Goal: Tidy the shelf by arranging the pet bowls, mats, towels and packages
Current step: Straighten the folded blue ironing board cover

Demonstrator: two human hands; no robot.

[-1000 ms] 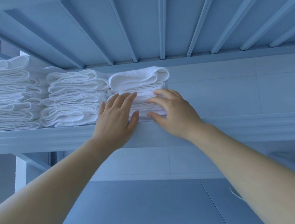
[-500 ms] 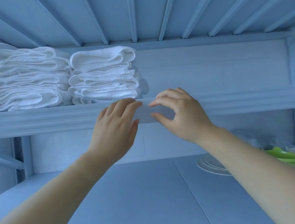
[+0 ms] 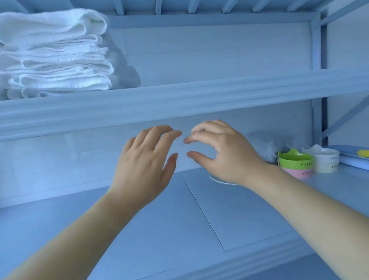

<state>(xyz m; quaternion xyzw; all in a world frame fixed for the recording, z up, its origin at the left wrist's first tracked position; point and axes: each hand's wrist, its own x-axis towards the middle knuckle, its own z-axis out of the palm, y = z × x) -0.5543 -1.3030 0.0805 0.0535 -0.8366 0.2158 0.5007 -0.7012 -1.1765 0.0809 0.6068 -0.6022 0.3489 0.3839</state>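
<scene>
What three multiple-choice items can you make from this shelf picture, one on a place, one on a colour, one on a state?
1. Where does the stack of white towels lie?
A) lower shelf, right
B) upper shelf, left
C) under the bowls

2. What colour is the top bowl of the stack nearest the right hand?
A) green
B) black
C) red

3. What do the left hand and the right hand hold?
A) a towel
B) a bowl
C) nothing

Answers: 1 B, the towels rest high on the left. 2 A, the green bowl sits on a pink bowl. 3 C, both hands hover with loosely curled fingers, touching nothing.
</scene>
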